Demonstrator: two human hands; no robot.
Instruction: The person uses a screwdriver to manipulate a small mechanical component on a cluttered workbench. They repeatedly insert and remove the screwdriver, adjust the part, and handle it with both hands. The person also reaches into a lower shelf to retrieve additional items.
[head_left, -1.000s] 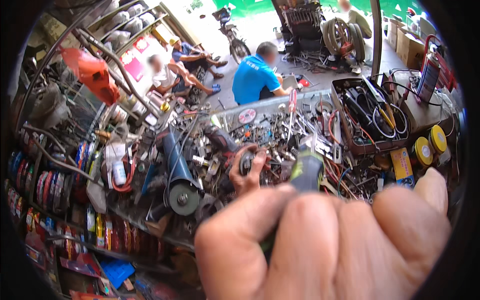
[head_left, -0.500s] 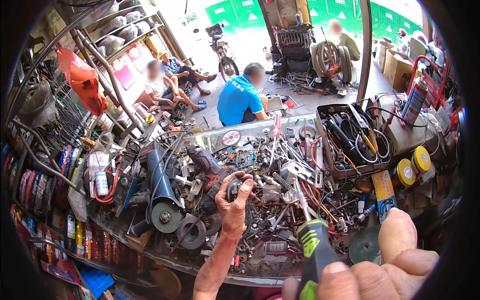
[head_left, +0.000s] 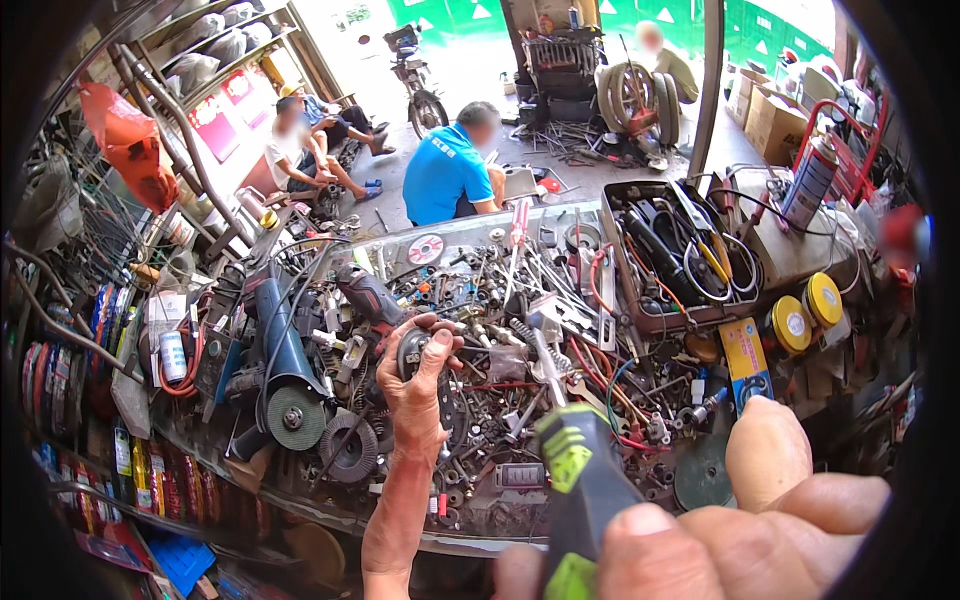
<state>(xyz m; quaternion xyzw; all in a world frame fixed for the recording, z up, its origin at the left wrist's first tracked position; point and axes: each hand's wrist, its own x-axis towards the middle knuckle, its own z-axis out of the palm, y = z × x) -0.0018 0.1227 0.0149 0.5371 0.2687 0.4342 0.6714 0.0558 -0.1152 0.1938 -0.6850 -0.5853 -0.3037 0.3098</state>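
My left hand (head_left: 412,395) is closed round a small, dark, round metal part (head_left: 411,352), with the thumb over its face. It is above the cluttered bench, beside a red and black power drill (head_left: 370,292). Close to the camera at the lower right, my right hand (head_left: 740,540) grips a screwdriver (head_left: 580,455) with a black and green handle. The screwdriver's metal shaft slants up and left over the loose parts; where its tip ends is hard to make out. Part of the right hand is cut off by the lower edge.
A blue angle grinder (head_left: 285,340) lies left on the bench (head_left: 470,542). An open toolbox (head_left: 665,318) stands at the right, near a spray can (head_left: 808,182) and yellow round tins (head_left: 785,322). Beyond the bench, a person in a blue shirt (head_left: 445,175) sits low; several other people sit farther back.
The whole scene has shifted left and slightly up in the picture as the head view turned. Both hands keep their holds, in nearly the same places over the bench.
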